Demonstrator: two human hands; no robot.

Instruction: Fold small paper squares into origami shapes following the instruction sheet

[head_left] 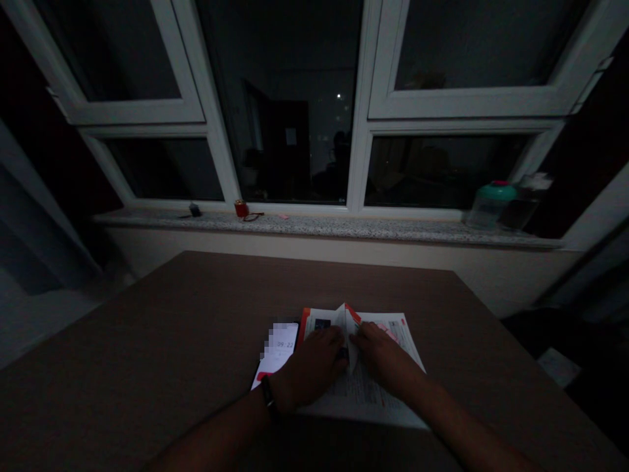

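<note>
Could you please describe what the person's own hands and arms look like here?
The left hand wears a slim, dark wristband. The right hand shows no band. Neither hand is gloved, and no sleeves are visible. It is too dim to make out finer markings.

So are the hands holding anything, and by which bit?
The left hand and right hand are at a raised page of the open book, but I can't tell whether either one grips it.

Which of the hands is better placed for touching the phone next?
Probably the left hand: it lies nearer the phone, while the right hand is beyond the raised page.
</note>
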